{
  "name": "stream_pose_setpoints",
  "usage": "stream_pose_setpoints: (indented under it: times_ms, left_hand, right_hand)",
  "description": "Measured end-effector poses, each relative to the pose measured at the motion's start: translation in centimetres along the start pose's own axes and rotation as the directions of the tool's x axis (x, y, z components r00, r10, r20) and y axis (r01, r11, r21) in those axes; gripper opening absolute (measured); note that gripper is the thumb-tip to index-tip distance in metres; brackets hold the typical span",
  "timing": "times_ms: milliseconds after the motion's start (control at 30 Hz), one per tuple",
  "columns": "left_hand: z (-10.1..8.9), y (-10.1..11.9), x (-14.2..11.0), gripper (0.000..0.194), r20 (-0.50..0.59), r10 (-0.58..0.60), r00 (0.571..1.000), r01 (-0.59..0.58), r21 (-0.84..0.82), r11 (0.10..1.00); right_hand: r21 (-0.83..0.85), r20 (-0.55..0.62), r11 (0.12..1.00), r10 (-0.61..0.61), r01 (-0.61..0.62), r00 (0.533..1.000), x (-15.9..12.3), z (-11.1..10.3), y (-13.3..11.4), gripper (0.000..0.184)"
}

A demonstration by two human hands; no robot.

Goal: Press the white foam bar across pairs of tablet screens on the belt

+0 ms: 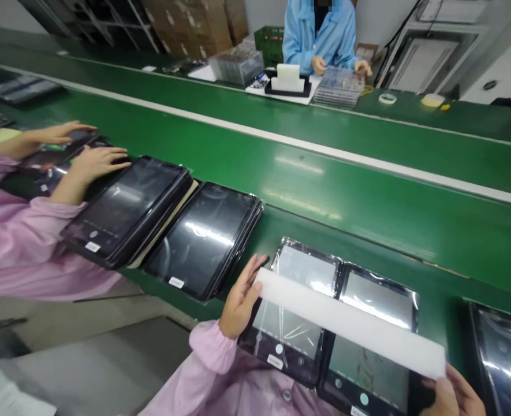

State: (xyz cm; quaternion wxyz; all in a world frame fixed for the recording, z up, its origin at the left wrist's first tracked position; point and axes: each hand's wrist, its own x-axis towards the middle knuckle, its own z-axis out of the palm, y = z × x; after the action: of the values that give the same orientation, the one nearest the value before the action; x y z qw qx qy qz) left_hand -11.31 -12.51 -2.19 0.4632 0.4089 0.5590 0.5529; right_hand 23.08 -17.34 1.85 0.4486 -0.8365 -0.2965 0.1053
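A long white foam strip (350, 320) spans between my two hands, crossing above two tablets that lie side by side. My left hand (241, 297) pinches its left end, thumb on the near face. At the other end my right hand (452, 390) grips the strip, partly cut off by the bottom edge. Beneath it, the left tablet (287, 335) and the right tablet (368, 370) have lit screens, clear film and small white labels. The strip hides the middle of both screens. Whether it touches them I cannot tell.
Left of my hands lie a stack of dark tablets (207, 237) and another stack (129, 205). A co-worker's hands (93, 164) are beside the latter. More tablets (506, 346) lie at right. Across the green belt (316, 179), a person in blue (320, 34) handles clear trays (339, 86).
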Motion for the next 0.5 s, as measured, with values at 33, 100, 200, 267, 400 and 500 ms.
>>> stream_pose_setpoints:
  times_ms: [33, 100, 200, 267, 400, 500]
  left_hand:
    - [0.0, 0.1, 0.0, 0.069, -0.001, 0.008, 1.0, -0.008, -0.001, 1.0]
    - [0.1, 0.2, 0.2, 0.074, 0.008, 0.02, 1.0, -0.02, -0.001, 1.0]
    - [-0.1, 0.2, 0.0, 0.084, 0.052, 0.018, 0.998, -0.018, 0.003, 1.0]
    - [-0.4, 0.2, -0.8, 0.092, 0.084, 0.001, 0.996, -0.002, 0.019, 1.0]
    - [-1.2, 0.1, -4.7, 0.106, 0.104, -0.068, 0.992, 0.058, 0.096, 0.994]
    - [-1.4, 0.3, -7.9, 0.109, 0.081, -0.093, 0.992, 0.074, 0.219, 0.973]
  right_hand:
    - [-0.004, 0.004, 1.0, -0.019, 0.019, 1.0, 0.1, 0.0, 0.0, 0.047]
    - [-0.006, 0.01, 0.998, -0.066, 0.066, 0.998, 0.3, -0.1, 0.4, 0.046]
    - [-0.006, 0.012, 0.993, -0.115, 0.115, 0.993, 0.8, -0.1, 1.4, 0.043]
    - [0.019, 0.02, 0.991, -0.13, 0.129, 0.991, 1.1, -0.1, 2.2, 0.043]
    - [0.154, 0.034, 0.984, -0.099, 0.093, 0.995, 1.3, -0.1, 3.5, 0.048]
    - [0.28, 0.074, 0.958, -0.08, 0.056, 0.994, 0.6, -0.4, 4.1, 0.048]
